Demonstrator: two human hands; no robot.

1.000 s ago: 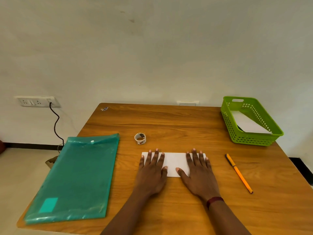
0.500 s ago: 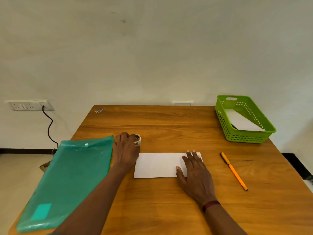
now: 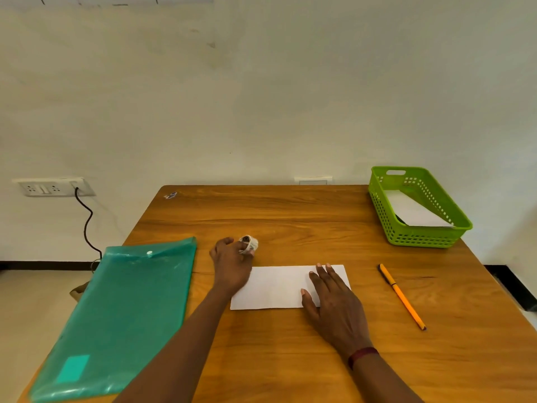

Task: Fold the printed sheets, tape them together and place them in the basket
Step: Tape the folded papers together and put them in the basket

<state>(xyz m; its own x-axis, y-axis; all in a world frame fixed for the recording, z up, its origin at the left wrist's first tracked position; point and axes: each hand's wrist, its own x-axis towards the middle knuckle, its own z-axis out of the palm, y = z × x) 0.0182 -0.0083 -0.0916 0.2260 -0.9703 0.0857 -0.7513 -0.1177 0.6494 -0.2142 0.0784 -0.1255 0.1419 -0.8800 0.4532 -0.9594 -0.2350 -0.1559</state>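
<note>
Folded sheet [image 3: 277,286] lies flat mid-way across the table [image 3: 290,216], right hand [image 3: 334,306] pressing its right end, fingers straight. Left hand [image 3: 232,267] curls round the tape roll [image 3: 249,244], just beyond the sheet's far left corner. Green basket [image 3: 421,238] sits far right, paper [image 3: 412,212] inside.

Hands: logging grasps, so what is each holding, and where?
The left hand pinches the tape roll by its rim; the right hand holds nothing, resting flat on the sheet.

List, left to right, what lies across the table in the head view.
From the left: green folder → tape roll held by the left hand → right hand pressing the folded sheet → orange pen.
</note>
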